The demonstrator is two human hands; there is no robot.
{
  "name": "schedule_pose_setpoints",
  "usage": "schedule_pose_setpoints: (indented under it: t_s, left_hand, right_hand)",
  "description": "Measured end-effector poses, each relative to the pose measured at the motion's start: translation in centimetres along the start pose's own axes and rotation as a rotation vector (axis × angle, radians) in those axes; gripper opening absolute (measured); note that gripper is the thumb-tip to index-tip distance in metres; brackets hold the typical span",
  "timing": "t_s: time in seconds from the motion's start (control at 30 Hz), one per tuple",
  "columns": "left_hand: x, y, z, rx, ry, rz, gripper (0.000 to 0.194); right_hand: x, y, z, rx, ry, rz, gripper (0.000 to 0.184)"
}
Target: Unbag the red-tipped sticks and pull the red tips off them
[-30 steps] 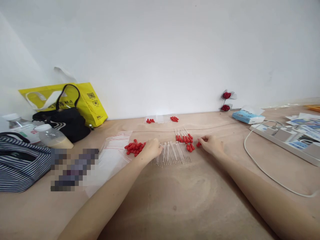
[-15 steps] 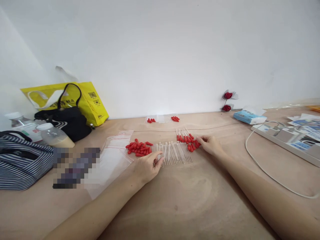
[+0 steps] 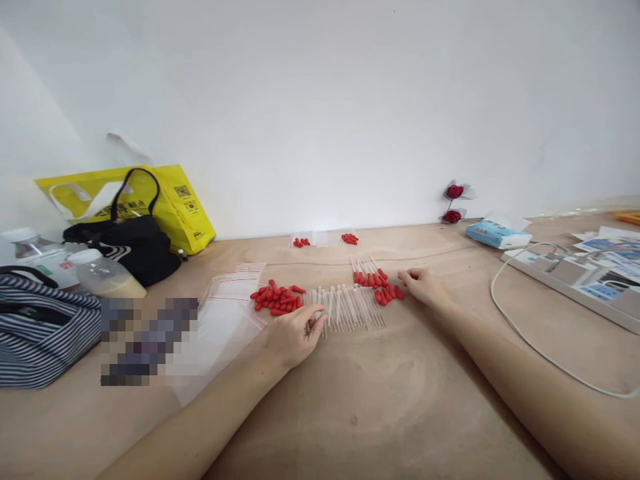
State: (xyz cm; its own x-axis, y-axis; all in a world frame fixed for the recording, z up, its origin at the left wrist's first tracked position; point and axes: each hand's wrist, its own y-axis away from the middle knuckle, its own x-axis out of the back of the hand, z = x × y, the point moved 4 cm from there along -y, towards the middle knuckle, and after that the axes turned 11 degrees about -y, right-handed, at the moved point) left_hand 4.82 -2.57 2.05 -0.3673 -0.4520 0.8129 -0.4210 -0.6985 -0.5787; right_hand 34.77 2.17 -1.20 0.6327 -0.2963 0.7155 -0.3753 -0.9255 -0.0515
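Red rubber dropper bulbs (image 3: 277, 299) lie heaped to the left of a row of clear glass dropper tubes (image 3: 350, 310). My left hand (image 3: 293, 333) rests at the left end of that row, thumb and forefinger curved with a gap between them and nothing visible in it. Several tubes fitted with red bulbs (image 3: 367, 277) lie behind the row on the right. Beside them is a small group of loose red bulbs (image 3: 386, 294). Just right of this group hovers my right hand (image 3: 425, 285), its fingers slightly apart and holding nothing I can see.
Clear zip bags (image 3: 215, 327) lie on the left, by a striped pouch (image 3: 45, 333), bottles (image 3: 107, 273) and a yellow bag (image 3: 185, 207). Small bags with red bulbs (image 3: 320, 238) lie at the wall. A tissue pack (image 3: 497, 235) and power strip (image 3: 565, 280) are right.
My right hand has drawn away slightly to the right from the loose red bulbs, leaving one at the group's right edge. My left hand has barely moved.
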Motion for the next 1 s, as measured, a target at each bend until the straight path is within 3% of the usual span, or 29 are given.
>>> schedule_pose_setpoints:
  t_s: [0.43,0.63,0.73,0.8,0.87,0.93,1.0]
  left_hand:
    - [-0.4,0.1,-0.4,0.019,0.036,-0.045,0.017]
    - [0.1,-0.1,-0.2,-0.055,0.007,0.063,0.016]
    - [0.7,-0.2,0.0,-0.101,-0.037,0.150,0.018]
    - [1.2,-0.2,0.4,-0.129,-0.090,0.229,0.027]
    - [1.7,-0.1,1.1,-0.170,-0.157,0.304,0.033]
    - [2.0,0.0,1.9,-0.236,-0.209,0.353,0.030]
    - [2.0,0.2,2.6,-0.311,-0.229,0.371,0.021]
  right_hand:
    - [-2.5,-4.6,-3.3,-0.069,0.103,-0.116,0.028]
    - [-0.8,-2.8,-4.8,0.051,0.117,-0.065,0.030]
    - [-0.4,1.0,-5.7,0.233,0.094,-0.014,0.020]
    - [-0.7,4.7,-7.0,0.650,0.133,0.066,0.018]
    - [-1.4,8.3,-7.5,0.966,0.166,0.174,0.021]
    - [-2.2,10.8,-7.7,1.141,0.192,0.246,0.023]
    - [-2.8,12.1,-7.8,1.231,0.194,0.274,0.022]
